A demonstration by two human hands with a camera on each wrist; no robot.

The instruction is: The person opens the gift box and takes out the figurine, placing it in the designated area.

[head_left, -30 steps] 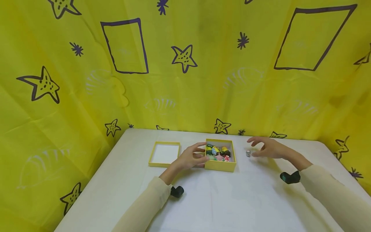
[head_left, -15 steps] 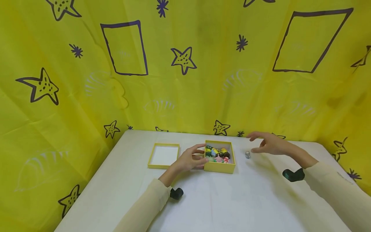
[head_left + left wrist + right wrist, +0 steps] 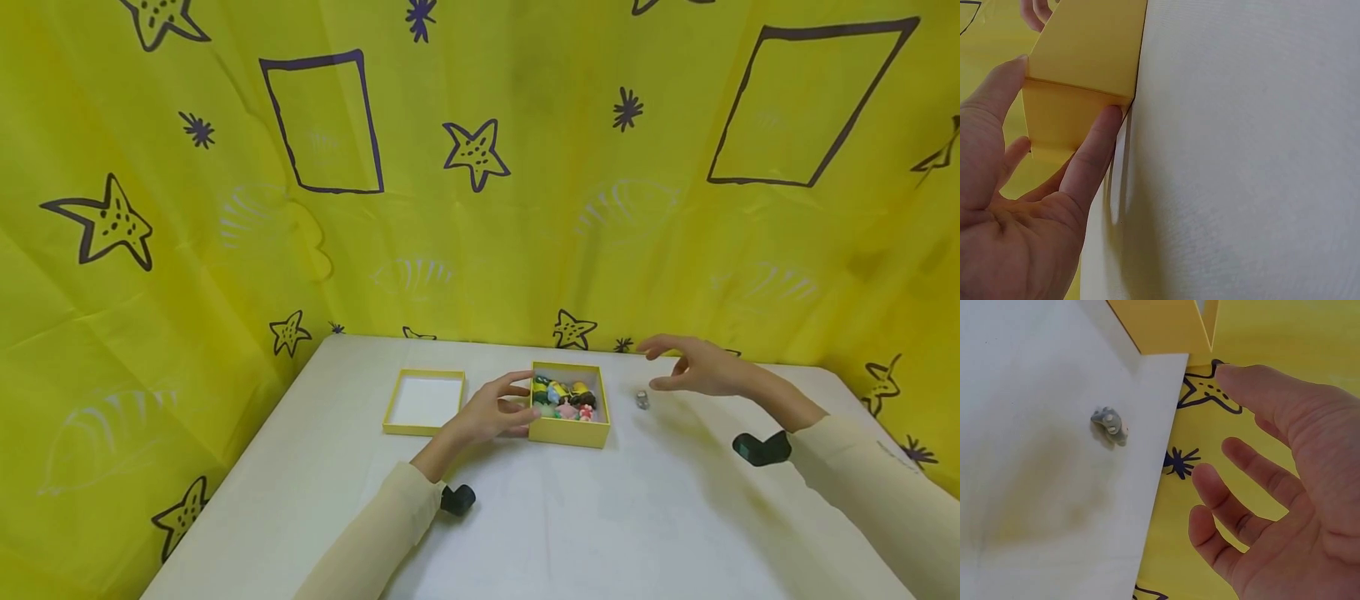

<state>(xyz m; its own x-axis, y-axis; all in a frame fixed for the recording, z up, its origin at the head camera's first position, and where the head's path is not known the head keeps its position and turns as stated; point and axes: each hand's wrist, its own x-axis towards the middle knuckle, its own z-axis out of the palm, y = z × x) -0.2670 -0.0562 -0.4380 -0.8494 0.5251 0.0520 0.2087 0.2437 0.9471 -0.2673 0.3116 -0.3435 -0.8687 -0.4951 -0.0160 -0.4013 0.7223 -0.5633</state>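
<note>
Touching the left side of a plain yellow box [image 3: 570,432] with its fingertips, the left hand [image 3: 483,410] is spread with fingers fairly straight, thumb at the box's front corner. The box sits open on the white tabletop [image 3: 525,517], with small figures [image 3: 566,408] in green, yellow, pink and red inside. The right hand [image 3: 708,367] holds nothing; its thumb and loosely bent fingers are well parted in the air near a small grey figurine [image 3: 642,400]. That figurine lies on the tabletop, right of the box and apart from both hands. Left of the box rests a shallow yellow lid [image 3: 427,402], white inside facing up. Markings on the right sleeve [image 3: 862,492] are too small to read. The yellow curtain [image 3: 555,83] behind bears dark drawn stars [image 3: 477,155] and four-sided outlines [image 3: 311,61].
</note>
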